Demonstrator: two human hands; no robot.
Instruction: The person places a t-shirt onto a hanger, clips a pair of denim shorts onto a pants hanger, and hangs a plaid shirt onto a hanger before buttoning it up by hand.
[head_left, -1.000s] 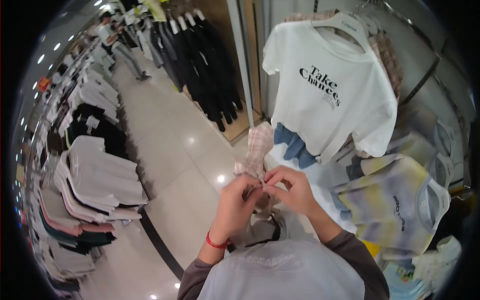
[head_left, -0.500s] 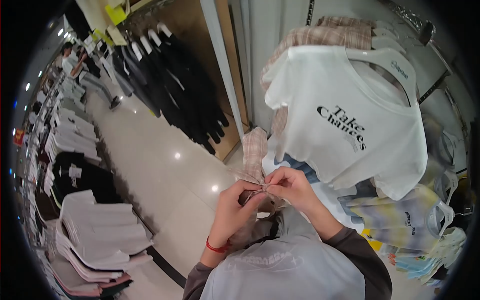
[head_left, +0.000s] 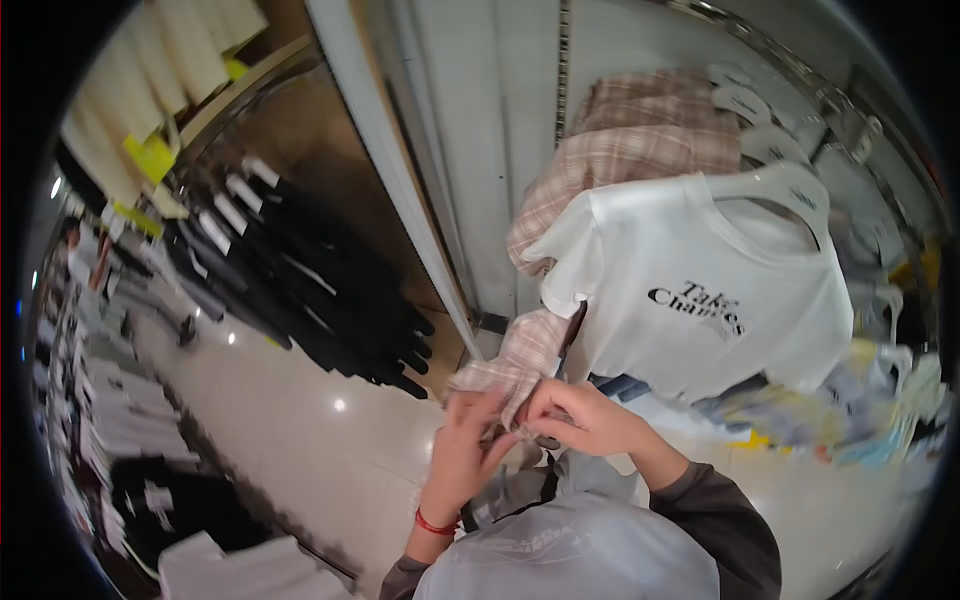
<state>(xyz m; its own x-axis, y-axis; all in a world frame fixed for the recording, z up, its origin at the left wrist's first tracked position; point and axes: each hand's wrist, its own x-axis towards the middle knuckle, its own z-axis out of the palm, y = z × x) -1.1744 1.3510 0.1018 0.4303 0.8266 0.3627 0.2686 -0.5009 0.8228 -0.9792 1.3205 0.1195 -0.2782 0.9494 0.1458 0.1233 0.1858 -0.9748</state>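
A pink-and-white plaid shirt (head_left: 640,150) hangs behind a white T-shirt (head_left: 670,255) printed "Take Chances". Its long sleeve (head_left: 530,350) stretches down toward me, and both hands are at the cuff end. My left hand (head_left: 462,445), a red band at the wrist, is closed around the cuff from the left, its fingers blurred. From the right, my right hand (head_left: 580,415) pinches the cuff edge between thumb and fingers. The exact spot between the fingertips is partly hidden and smeared.
Black garments (head_left: 310,290) hang on a rail to the left, beyond a pale upright panel (head_left: 395,170). White T-shirts (head_left: 240,570) and a black one (head_left: 180,500) hang at lower left. Yellow-grey tops (head_left: 830,410) hang at right. A person (head_left: 85,255) stands far left.
The view has swung, bringing more of the plaid shirts and wall panel into sight. The sleeve is now bent over toward my left hand, and both hands stay at the cuff.
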